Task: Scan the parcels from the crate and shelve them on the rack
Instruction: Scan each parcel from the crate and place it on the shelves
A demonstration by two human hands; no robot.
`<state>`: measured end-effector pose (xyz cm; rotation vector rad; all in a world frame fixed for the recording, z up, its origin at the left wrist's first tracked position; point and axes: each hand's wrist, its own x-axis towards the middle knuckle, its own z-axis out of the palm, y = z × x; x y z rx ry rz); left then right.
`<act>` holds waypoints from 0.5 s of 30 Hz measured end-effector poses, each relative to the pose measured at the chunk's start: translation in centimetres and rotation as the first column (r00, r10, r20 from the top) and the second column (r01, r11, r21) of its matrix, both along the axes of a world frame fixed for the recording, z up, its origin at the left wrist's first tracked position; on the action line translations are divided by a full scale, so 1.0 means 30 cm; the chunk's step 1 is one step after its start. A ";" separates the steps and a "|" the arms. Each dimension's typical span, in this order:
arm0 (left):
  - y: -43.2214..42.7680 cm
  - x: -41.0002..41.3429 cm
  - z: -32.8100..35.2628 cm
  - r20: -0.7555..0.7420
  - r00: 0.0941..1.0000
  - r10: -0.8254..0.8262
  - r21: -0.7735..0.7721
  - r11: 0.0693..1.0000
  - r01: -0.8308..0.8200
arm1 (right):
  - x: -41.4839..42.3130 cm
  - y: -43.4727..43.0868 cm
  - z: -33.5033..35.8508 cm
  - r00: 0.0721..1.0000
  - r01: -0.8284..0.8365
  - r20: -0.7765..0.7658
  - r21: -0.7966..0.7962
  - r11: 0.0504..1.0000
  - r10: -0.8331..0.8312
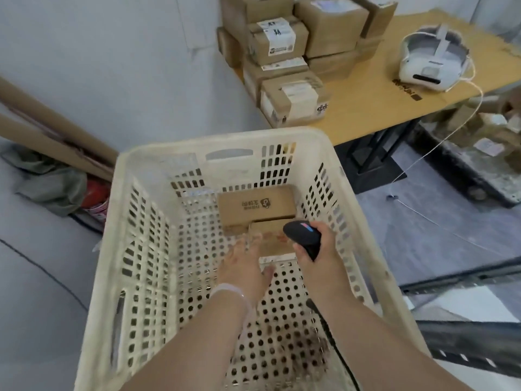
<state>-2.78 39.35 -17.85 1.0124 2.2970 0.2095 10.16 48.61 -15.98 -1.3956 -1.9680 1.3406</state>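
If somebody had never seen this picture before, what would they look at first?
Probably the big cream crate that fills the middle. Deep inside it, the right hand holds a black scanner by a small parcel. The left hand reaches to that parcel, and a bigger parcel lies just behind it. Farther back, stacked boxes and a white headset sit on a wooden table.

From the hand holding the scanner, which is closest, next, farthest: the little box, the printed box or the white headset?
1. Little box, beside the right hand and its scanner, in the crate.
2. Printed box, just behind it.
3. White headset, far off on the table.
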 end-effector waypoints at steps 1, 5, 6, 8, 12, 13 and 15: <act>0.016 -0.004 -0.036 0.006 1.000 0.001 -0.002 1.000 -0.001 | -0.012 0.017 -0.031 1.000 -0.006 -0.003 -0.002 1.000 0.006; 0.061 -0.020 -0.152 0.055 0.997 0.056 -0.027 0.998 -0.055 | -0.047 0.059 -0.134 1.000 -0.010 -0.005 0.005 1.000 0.010; 0.069 -0.024 -0.175 0.067 0.995 0.068 -0.024 0.998 -0.066 | -0.051 0.066 -0.157 1.000 -0.005 -0.009 -0.003 1.000 0.005; 0.079 -0.026 -0.214 0.083 0.994 0.074 -0.007 0.997 -0.074 | -0.055 0.079 -0.199 0.999 0.027 -0.023 -0.037 0.999 -0.028; 0.078 -0.025 -0.272 0.161 0.982 0.103 0.053 0.992 -0.113 | -0.055 0.104 -0.258 0.995 0.091 -0.037 -0.144 0.985 -0.097; 0.077 -0.023 -0.280 0.175 0.978 0.110 0.072 0.990 -0.125 | -0.055 0.106 -0.264 0.994 0.091 -0.042 -0.162 0.983 -0.099; 0.073 -0.021 -0.288 0.174 0.977 0.125 0.102 0.984 -0.144 | -0.057 0.107 -0.270 0.994 0.088 -0.050 -0.182 0.979 -0.099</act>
